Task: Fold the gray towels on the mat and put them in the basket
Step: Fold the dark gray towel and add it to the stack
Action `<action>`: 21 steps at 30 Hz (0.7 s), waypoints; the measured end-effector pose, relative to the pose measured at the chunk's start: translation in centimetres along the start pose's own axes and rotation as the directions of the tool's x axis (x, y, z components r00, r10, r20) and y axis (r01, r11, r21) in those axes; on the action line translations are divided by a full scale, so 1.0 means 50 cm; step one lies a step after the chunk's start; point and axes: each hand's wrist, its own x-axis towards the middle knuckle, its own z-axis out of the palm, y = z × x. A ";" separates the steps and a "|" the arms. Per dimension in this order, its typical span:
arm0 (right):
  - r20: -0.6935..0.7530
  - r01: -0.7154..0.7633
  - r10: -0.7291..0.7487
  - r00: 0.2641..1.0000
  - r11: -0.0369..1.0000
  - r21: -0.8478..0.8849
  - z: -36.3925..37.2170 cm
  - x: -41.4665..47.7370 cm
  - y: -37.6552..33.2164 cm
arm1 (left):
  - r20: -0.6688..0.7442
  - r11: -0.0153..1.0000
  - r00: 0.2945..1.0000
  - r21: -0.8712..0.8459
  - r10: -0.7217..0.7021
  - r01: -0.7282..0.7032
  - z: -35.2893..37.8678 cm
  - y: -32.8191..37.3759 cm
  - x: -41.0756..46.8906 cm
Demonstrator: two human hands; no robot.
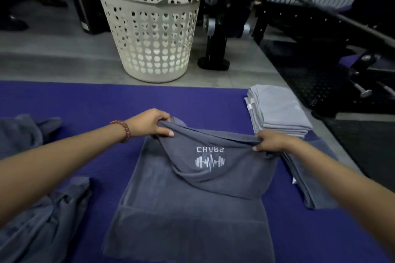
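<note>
While my left hand (pixel 149 123) and right hand (pixel 271 141) pinch the towel's (pixel 192 209) far corners, I'd hold them level. I'd match edges squarely.

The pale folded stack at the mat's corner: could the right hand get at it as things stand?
Probably yes. The right hand is just beside the stack with nothing between them, though it is pinching the edge of the towel and would have to let go first.

Dark gray towel (pixel 192 209) bearing white barbell logo (pixel 210 162), on purple mat (pixel 96 100); cream basket (pixel 149 34) with heart-shaped perforations at 12 o'clock.
</note>
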 end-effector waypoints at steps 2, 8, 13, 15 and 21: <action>-0.311 -0.015 0.034 0.950 0.998 0.063 -0.066 0.027 -0.027 | -0.247 0.999 0.969 0.046 0.017 -0.006 -0.064 0.012 0.039; -0.909 0.287 0.251 0.334 0.891 0.351 -0.292 -0.016 -0.156 | -0.892 0.991 0.449 -0.004 0.056 -0.132 -0.239 0.125 0.106; -0.993 0.368 0.048 0.109 0.926 0.085 -0.221 -0.037 -0.136 | -0.869 0.956 0.400 0.247 0.292 -0.159 -0.218 0.096 0.031; -0.983 0.362 -0.063 0.175 0.932 0.005 -0.111 -0.018 -0.092 | -0.794 0.929 0.496 0.362 0.350 -0.077 -0.145 0.035 -0.001; -0.510 0.289 -0.275 0.815 0.956 -0.053 0.119 -0.038 0.051 | -0.270 0.868 0.919 0.478 0.288 -0.131 0.046 -0.122 -0.101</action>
